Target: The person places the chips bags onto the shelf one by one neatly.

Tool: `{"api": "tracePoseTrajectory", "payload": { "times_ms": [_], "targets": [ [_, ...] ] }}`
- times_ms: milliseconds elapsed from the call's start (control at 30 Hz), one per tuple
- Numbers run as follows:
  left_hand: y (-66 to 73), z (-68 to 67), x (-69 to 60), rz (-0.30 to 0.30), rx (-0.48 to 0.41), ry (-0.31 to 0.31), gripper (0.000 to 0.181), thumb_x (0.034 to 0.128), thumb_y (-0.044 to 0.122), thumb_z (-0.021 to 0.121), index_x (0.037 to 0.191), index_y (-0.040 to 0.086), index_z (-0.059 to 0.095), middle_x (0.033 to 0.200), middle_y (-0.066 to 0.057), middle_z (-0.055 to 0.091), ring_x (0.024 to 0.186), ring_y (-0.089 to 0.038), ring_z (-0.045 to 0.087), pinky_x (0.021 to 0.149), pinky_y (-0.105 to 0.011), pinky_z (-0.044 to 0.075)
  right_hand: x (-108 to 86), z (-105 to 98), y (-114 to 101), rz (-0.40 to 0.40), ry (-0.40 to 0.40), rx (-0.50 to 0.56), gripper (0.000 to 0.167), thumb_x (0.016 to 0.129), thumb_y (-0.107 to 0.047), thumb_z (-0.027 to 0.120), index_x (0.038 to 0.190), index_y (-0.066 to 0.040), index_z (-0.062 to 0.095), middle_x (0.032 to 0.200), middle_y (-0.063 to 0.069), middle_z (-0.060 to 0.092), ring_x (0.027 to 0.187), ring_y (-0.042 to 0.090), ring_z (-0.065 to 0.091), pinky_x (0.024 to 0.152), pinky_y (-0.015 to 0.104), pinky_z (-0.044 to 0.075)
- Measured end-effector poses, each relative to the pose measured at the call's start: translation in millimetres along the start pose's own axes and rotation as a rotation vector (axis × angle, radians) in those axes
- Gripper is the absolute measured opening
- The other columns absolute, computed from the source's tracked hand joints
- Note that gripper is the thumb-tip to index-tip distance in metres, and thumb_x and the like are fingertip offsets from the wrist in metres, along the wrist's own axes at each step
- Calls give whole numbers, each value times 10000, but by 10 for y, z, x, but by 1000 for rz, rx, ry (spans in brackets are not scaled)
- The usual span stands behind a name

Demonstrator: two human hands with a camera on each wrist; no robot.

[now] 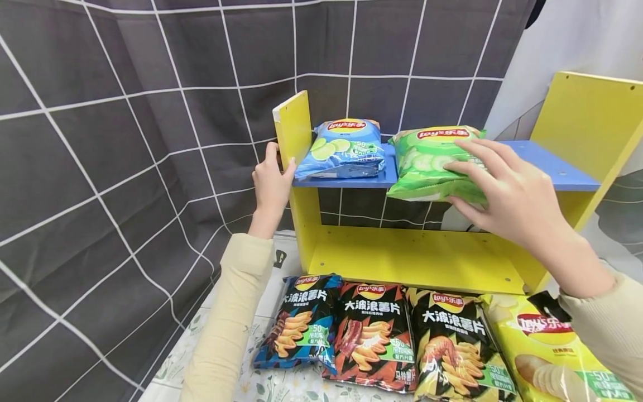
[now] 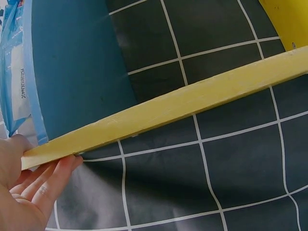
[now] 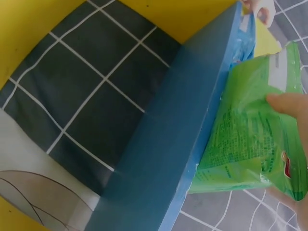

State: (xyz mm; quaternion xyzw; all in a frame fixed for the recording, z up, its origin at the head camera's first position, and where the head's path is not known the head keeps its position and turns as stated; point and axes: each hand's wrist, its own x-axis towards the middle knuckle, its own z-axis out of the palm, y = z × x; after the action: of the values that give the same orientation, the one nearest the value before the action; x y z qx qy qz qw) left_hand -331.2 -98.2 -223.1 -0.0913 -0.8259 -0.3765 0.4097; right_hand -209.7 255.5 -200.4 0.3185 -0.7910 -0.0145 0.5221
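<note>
Apparently being shelved, the green Lay's bag (image 1: 424, 162) is held by the right hand (image 1: 522, 190) at the near edge of the blue shelf (image 1: 567, 164), the yellow panel (image 1: 295, 128) by the left hand (image 1: 273, 178); a push farther seems needed.

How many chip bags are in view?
6: glossy light-blue bag on the flat blue shelf; glossy green bag in the right hand; below, left to right, glossy blue-black bag, red-black bag, yellow-black bag and yellow bag. Others may be hidden.
</note>
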Motion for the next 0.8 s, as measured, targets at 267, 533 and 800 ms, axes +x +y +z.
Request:
{"api": "tracePoseTrajectory", "payload": {
  "times_ms": [267,533,800],
  "targets": [
    [-10,10,3,0,4,1,303,929,234,603,1170,66,527,997,-182,704,812,-359,652,712,-437,520,28,50,100,-48,-3,-22,470,821,-402,673,1183,-103,660,987,202,622,890,432,521,776,570,402],
    [-29,22,13,1,2,1,300,925,230,607,1165,67,531,972,-182,701,786,-354,645,693,-434,517,27,129,126,48,-27,-21,600,662,-98,820,1229,-78,625,978,200,681,874,396,601,675,507,466],
    [-8,13,5,1,12,3,292,927,230,607,1156,67,529,950,-186,695,773,-358,639,684,-436,512,2,286,155,109,-71,15,567,713,-65,809,1245,-76,616,1087,203,683,987,388,613,747,544,489]
  ]
}}
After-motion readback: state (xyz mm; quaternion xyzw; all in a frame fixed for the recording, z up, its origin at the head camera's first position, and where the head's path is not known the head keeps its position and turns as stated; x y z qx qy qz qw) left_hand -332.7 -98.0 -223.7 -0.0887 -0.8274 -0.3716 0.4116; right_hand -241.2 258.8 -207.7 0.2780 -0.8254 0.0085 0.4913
